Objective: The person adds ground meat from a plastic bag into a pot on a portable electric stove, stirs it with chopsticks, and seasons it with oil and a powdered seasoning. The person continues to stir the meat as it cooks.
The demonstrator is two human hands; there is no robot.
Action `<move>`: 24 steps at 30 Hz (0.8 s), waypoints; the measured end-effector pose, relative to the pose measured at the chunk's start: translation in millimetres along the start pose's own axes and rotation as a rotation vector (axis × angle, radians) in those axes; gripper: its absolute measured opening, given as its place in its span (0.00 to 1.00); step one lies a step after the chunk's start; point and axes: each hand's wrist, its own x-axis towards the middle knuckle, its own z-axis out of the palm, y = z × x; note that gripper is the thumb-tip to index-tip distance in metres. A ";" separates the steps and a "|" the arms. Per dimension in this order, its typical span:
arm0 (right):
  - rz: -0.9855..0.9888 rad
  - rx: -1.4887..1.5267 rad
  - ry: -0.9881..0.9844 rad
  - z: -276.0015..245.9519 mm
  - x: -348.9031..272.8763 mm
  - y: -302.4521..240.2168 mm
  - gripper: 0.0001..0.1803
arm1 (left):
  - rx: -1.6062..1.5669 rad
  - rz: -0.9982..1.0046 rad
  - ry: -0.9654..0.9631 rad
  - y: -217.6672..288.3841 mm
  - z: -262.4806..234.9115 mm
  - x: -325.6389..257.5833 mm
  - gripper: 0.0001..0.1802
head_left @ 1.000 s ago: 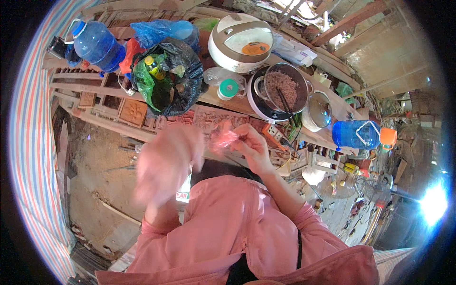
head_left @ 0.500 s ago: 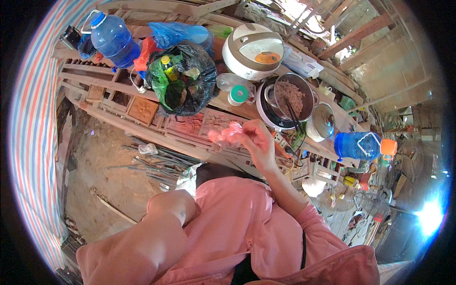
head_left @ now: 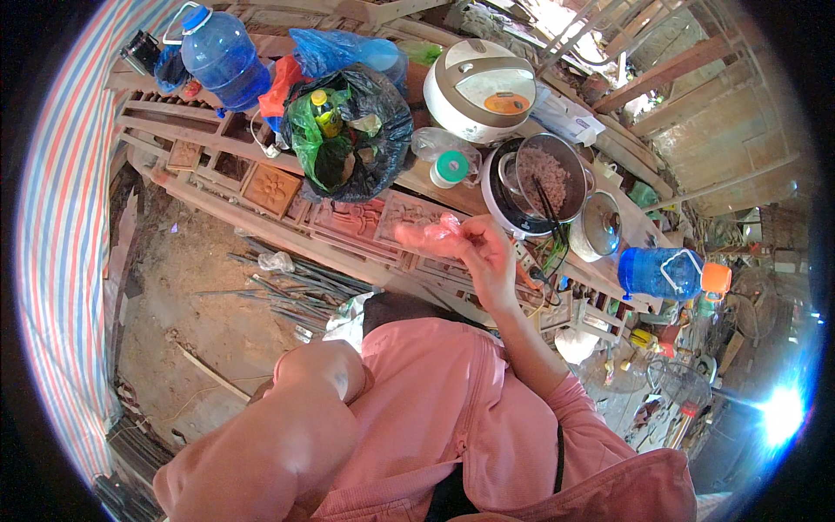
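Note:
My right hand (head_left: 489, 257) is raised over the near edge of the wooden bench. Thumb and fingers pinch a crumpled, thin pinkish plastic bag (head_left: 439, 233), whose loose end hangs off to the left and is blurred. My left arm (head_left: 317, 404) is bent at the elbow in the lower left, and its hand lies outside the picture. Beyond the pinched bag stands a jar with a green lid (head_left: 450, 168). Right of the jar, a pot of minced meat (head_left: 544, 172) with dark chopsticks (head_left: 548, 202) in it stands tilted on a round white cooker (head_left: 500, 196).
A black bag (head_left: 383, 148) with a yellow-capped bottle, a rice cooker (head_left: 480, 90) and a blue water jug (head_left: 228, 65) line the bench. A lidded pot (head_left: 597, 226) and another blue jug (head_left: 658, 271) stand right. Metal rods (head_left: 313, 291) lie on the dirt floor.
The right hand has shifted slightly right, still pinching the plastic bag, which hangs somewhat more stretched out. The whole view has turned a little, moving the bench things rightward.

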 end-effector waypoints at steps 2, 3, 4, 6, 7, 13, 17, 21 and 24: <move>0.011 0.011 0.000 0.4 0.5 0.5 0.06 | -0.206 0.038 -0.024 2.9 -3.6 5.1 0.08; 0.009 0.013 -0.007 0.5 0.7 0.8 0.06 | -0.321 -0.041 -0.018 5.5 -4.9 5.9 0.08; 0.010 0.014 -0.003 0.6 1.0 1.3 0.06 | -0.436 -0.120 -0.002 9.9 -6.5 6.1 0.08; 0.040 0.037 -0.010 0.9 1.7 2.3 0.06 | -0.442 -0.378 0.057 23.0 -7.8 3.1 0.08; 0.044 0.053 -0.008 1.3 2.3 2.9 0.06 | -0.400 -0.479 0.074 32.3 -9.0 2.8 0.09; -0.024 -0.054 -0.007 4.9 11.0 6.5 0.06 | 0.191 -0.855 0.226 63.4 -33.9 -42.0 0.03; -0.017 -0.117 -0.012 6.6 19.0 7.9 0.06 | 0.741 -1.297 -0.098 40.0 -99.6 -116.3 0.10; 0.036 -0.187 -0.047 6.0 26.8 13.0 0.07 | 0.896 -1.419 -0.489 32.8 -122.2 -206.7 0.19; -0.086 -0.334 -0.045 3.7 35.0 20.9 0.08 | 0.926 -1.406 -0.494 29.7 -128.6 -254.0 0.18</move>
